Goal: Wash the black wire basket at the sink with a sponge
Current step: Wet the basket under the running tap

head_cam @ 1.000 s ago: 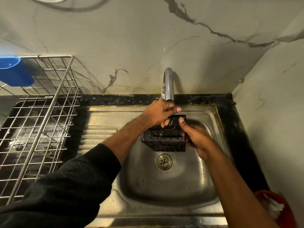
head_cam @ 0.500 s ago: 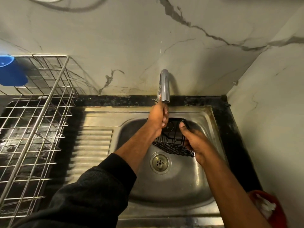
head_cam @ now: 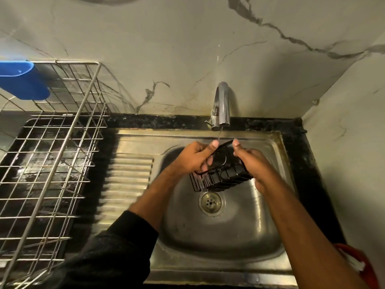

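- Black wire basket (head_cam: pixel 224 174) held tilted above the sink bowl (head_cam: pixel 218 232), just over the drain (head_cam: pixel 210 202), under the tap (head_cam: pixel 221 105).
- Left hand (head_cam: pixel 194 158) curled round the basket's left edge, thumb pressed on the upper rim, fingertips showing through the wires.
- Right hand (head_cam: pixel 253 162) gripping the basket's right side, thumb up at the far rim.
- Thin thread of water falling from the spout onto the far rim between the two thumbs.
- Left of the bowl, ribbed draining board (head_cam: pixel 129 178); further left, metal dish rack (head_cam: pixel 48 155) with a blue plastic holder (head_cam: pixel 23 80) at its far corner.
- Near right, a red object (head_cam: pixel 362 265), partly cut off.
- Dark sleeve (head_cam: pixel 110 257) pushed up on the left forearm.
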`<state>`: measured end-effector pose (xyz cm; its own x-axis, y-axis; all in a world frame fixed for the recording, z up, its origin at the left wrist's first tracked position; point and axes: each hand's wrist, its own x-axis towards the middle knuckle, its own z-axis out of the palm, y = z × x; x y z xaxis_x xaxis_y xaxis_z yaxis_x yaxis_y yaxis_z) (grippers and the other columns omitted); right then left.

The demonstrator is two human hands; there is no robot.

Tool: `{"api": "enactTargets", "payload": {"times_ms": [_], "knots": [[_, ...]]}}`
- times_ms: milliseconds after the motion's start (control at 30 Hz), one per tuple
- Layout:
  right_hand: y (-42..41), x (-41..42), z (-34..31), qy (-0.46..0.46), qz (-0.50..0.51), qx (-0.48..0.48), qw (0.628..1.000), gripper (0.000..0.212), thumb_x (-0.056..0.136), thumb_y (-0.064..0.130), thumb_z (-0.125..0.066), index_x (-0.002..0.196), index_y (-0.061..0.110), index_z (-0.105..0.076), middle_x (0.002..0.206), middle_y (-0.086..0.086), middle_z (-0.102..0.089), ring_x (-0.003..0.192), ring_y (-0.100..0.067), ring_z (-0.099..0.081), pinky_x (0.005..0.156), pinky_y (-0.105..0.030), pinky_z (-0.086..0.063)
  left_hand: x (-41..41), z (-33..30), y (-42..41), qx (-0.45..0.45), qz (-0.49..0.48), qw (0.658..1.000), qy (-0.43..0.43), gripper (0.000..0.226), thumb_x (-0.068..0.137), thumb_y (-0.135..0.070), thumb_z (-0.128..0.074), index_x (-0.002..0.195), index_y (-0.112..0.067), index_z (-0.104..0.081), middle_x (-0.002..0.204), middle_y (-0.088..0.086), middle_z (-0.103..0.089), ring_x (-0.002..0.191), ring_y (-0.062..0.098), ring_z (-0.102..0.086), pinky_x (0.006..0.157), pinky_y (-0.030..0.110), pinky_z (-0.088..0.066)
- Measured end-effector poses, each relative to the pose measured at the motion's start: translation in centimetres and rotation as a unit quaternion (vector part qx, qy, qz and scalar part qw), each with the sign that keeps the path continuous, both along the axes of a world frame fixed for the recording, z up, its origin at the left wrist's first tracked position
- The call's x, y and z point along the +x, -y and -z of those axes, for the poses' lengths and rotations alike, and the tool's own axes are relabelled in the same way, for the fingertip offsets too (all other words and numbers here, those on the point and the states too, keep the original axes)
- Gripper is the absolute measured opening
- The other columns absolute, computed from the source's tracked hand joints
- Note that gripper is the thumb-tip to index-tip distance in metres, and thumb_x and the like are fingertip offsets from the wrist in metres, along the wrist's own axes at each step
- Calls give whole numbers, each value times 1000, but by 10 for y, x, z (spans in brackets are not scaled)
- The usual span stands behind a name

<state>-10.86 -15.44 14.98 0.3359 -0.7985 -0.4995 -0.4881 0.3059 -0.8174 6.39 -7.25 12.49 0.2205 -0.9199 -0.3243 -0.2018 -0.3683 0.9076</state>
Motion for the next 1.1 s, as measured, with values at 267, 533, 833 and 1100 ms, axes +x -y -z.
{"api": "enactTargets", "payload": {"times_ms": [267,533,833,1100], "knots": [[-3,44,18,-21,-72,-318,945,29,100,35,-53,120,19,-66,115,4,-57,95,-11,-60,81,-21,-44,0,10,-40,7,-216,975,-55,49,103,-50,-50,70,-15,-57,43,-2,-45,36,14,-43,58,48,-59],[23,83,-12,382,253,287,841,25,103,19,-42,87,9,-58,81,-9,-65,69,-15,-62,53,-21,-50,-17,-10,-49,41,-305,927,-216,33,111,-30,-39,98,-11,-63,53,0,-39,39,10,-46,43,37,-60],[12,57,-18,223,-7,192,956,28,104,20,-44,89,11,-66,72,-1,-65,62,-7,-62,53,-15,-48,-23,-6,-52,34,-301,917,-261,33,111,-35,-37,104,-17,-63,50,-6,-47,49,24,-68,70,50,-58],[6,31,-21,236,16,41,971,24,103,17,-49,105,2,-68,102,-15,-74,96,-23,-72,83,-29,-59,-28,-8,-43,15,-290,895,-339,28,109,-33,-43,117,-21,-66,55,-3,-52,57,28,-72,83,61,-55]]}}
